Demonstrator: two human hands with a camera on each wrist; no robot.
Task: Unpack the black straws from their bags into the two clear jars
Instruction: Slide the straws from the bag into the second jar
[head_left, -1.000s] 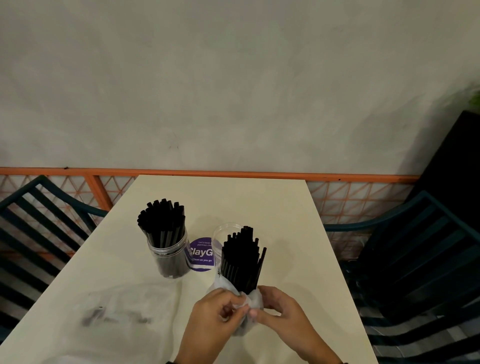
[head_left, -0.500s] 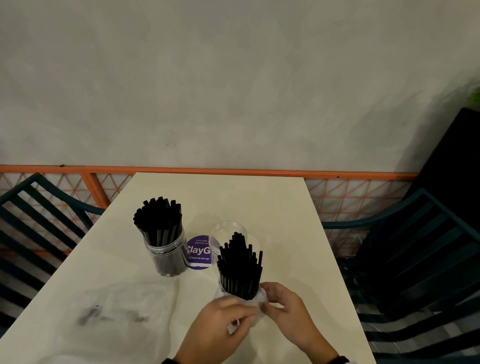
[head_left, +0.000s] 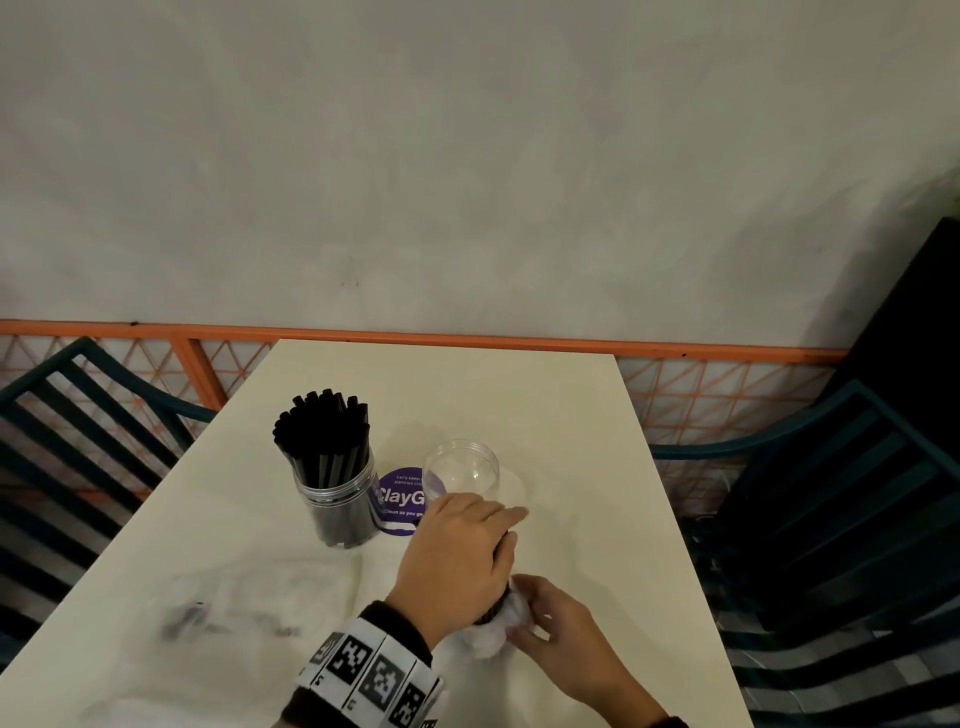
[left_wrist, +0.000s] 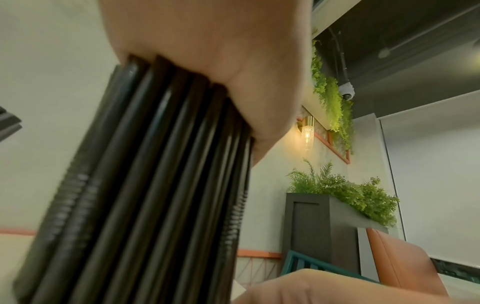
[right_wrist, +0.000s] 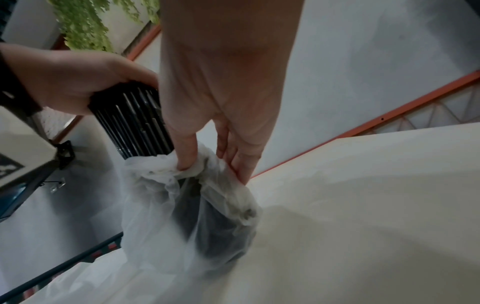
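Observation:
My left hand (head_left: 457, 561) grips a bundle of black straws (right_wrist: 132, 119) from above and hides most of it in the head view. The wrist view shows the same straw bundle (left_wrist: 142, 185) running out of my palm. The bundle's lower end sits in a thin white plastic bag (right_wrist: 187, 205). My right hand (head_left: 545, 618) pinches the bag's bunched rim (right_wrist: 192, 166) just below my left hand. Just beyond my left hand stands an empty clear jar (head_left: 462, 473). To its left, a second clear jar (head_left: 337, 514) is packed with black straws (head_left: 324, 431).
A purple round sticker (head_left: 397, 499) lies on the cream table (head_left: 519, 395) between the jars. An empty crumpled clear bag (head_left: 234, 613) lies at the front left. Dark green slatted chairs (head_left: 831, 519) flank the table, and an orange railing (head_left: 467, 340) runs behind it.
My left hand has left the bag and closed round the straw bundle from above. My right hand keeps hold of the bag, now lower on the bundle.

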